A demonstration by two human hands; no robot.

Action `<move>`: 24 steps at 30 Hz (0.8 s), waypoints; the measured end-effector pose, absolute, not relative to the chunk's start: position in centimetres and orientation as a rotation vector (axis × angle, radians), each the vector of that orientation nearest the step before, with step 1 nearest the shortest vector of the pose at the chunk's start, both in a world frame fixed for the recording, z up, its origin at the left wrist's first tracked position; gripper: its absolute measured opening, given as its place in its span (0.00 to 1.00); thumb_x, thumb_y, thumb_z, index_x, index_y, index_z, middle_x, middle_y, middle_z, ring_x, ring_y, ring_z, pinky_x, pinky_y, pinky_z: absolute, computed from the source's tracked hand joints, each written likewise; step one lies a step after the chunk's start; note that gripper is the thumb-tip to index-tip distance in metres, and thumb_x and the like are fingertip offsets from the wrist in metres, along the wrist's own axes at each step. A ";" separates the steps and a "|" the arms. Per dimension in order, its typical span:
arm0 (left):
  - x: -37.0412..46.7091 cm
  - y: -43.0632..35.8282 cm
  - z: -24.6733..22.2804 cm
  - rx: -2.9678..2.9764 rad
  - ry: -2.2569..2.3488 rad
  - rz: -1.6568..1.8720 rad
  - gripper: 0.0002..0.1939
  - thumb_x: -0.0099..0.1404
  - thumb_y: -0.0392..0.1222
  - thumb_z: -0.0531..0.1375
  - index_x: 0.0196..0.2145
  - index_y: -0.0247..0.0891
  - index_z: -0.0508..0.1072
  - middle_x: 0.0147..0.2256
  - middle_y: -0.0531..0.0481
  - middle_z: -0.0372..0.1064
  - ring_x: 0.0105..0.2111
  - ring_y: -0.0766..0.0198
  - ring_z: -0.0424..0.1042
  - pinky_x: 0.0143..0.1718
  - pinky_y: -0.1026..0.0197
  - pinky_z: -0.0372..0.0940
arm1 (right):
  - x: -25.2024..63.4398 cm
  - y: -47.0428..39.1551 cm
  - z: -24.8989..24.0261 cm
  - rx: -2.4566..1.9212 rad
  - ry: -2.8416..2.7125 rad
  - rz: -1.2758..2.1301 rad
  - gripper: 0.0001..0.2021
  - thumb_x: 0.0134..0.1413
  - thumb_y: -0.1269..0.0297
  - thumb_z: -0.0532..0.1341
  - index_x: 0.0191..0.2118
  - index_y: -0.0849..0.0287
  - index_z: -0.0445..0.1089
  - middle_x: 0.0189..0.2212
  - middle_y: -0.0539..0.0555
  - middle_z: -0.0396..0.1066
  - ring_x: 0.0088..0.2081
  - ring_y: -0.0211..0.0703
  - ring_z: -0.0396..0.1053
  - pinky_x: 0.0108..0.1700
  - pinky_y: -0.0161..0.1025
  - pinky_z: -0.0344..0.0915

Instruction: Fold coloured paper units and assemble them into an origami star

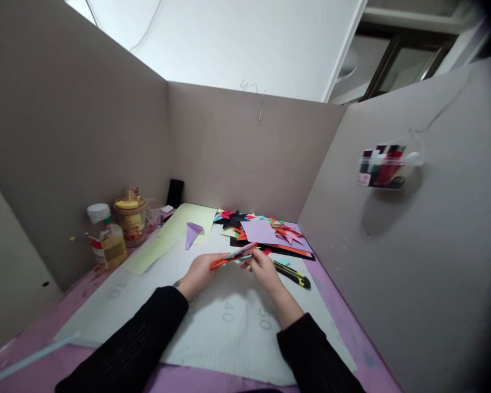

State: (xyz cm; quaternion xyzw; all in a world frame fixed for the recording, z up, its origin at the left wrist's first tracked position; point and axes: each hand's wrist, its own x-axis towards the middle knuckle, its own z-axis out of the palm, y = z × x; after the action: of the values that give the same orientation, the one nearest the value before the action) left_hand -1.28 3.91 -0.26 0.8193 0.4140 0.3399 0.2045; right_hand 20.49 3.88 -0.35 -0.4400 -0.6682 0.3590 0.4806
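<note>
Between my two hands, just above the white mat (229,349), is a piece of folded coloured paper (233,255) in orange, pink and light blue. My left hand (201,273) grips its orange end, fingers closed. On its other side, my right hand (264,267) pinches the pink and light blue part. Right beside my right hand lies a black and yellow utility knife (295,275). Beyond the hands, a folded purple paper piece (193,234) rests on the mat. A lilac paper square (259,232) sits on a pile of coloured paper.
Folded paper stars (233,218) crowd the back of the table. At the left stand a bottle (106,237) of yellowish liquid and a tub (131,221) with a yellow lid. A black phone (175,193) leans in the corner. Grey panels surround three sides; a clear holder (384,166) hangs right.
</note>
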 end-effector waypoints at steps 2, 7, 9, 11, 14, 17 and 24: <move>-1.3 3.9 -0.3 2.289 1.146 0.952 0.32 0.52 0.25 0.51 0.51 0.48 0.72 0.50 0.56 0.71 0.50 0.58 0.71 0.49 0.60 0.65 | 20.4 3.9 -0.4 -1.063 -1.593 0.940 0.08 0.51 0.63 0.55 0.35 0.57 0.69 0.27 0.51 0.74 0.27 0.42 0.75 0.25 0.34 0.64; -1.3 3.5 -0.3 2.317 1.144 0.954 0.31 0.53 0.26 0.52 0.52 0.49 0.71 0.52 0.57 0.69 0.52 0.59 0.69 0.53 0.57 0.63 | 20.1 4.3 -0.8 -1.061 -1.394 1.123 0.10 0.44 0.57 0.61 0.30 0.58 0.68 0.25 0.51 0.73 0.28 0.44 0.74 0.22 0.33 0.63; -1.2 3.4 -0.2 2.318 1.167 0.959 0.29 0.55 0.29 0.53 0.53 0.48 0.71 0.52 0.56 0.69 0.52 0.58 0.69 0.54 0.57 0.62 | 19.8 4.3 -0.9 -1.069 -1.292 1.187 0.11 0.39 0.58 0.64 0.29 0.58 0.68 0.25 0.50 0.72 0.29 0.44 0.74 0.23 0.33 0.63; -1.1 3.3 -0.1 2.329 1.210 0.938 0.26 0.58 0.32 0.54 0.53 0.47 0.71 0.53 0.55 0.68 0.52 0.57 0.69 0.54 0.56 0.62 | 19.5 4.1 -1.0 -1.076 -1.176 1.229 0.12 0.35 0.59 0.67 0.26 0.59 0.67 0.24 0.49 0.71 0.29 0.43 0.73 0.23 0.32 0.63; -0.8 3.3 -0.3 2.368 1.262 0.898 0.23 0.60 0.35 0.55 0.53 0.46 0.71 0.53 0.53 0.68 0.52 0.56 0.69 0.54 0.56 0.63 | 18.9 3.8 -1.0 -1.064 -0.991 1.287 0.13 0.29 0.61 0.70 0.23 0.59 0.67 0.22 0.48 0.70 0.27 0.40 0.71 0.24 0.31 0.62; -0.6 3.3 -0.5 2.405 1.277 0.881 0.22 0.61 0.37 0.55 0.53 0.48 0.71 0.53 0.54 0.68 0.52 0.56 0.69 0.53 0.56 0.64 | 18.5 3.7 -1.0 -1.023 -0.877 1.380 0.15 0.25 0.63 0.71 0.24 0.59 0.68 0.23 0.48 0.70 0.26 0.39 0.70 0.24 0.31 0.61; -0.6 3.6 -1.1 2.386 1.300 0.877 0.24 0.59 0.32 0.54 0.52 0.48 0.72 0.51 0.54 0.70 0.51 0.57 0.70 0.52 0.57 0.64 | 18.7 4.1 -1.2 -1.129 -0.954 1.271 0.12 0.34 0.58 0.67 0.26 0.59 0.69 0.24 0.50 0.69 0.28 0.41 0.68 0.23 0.32 0.59</move>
State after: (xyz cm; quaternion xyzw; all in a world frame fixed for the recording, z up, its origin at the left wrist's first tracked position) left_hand -0.63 3.62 -1.05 0.8272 0.4506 0.3040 0.1428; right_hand 18.69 4.08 -1.19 -0.4794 -0.4049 0.5396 0.5613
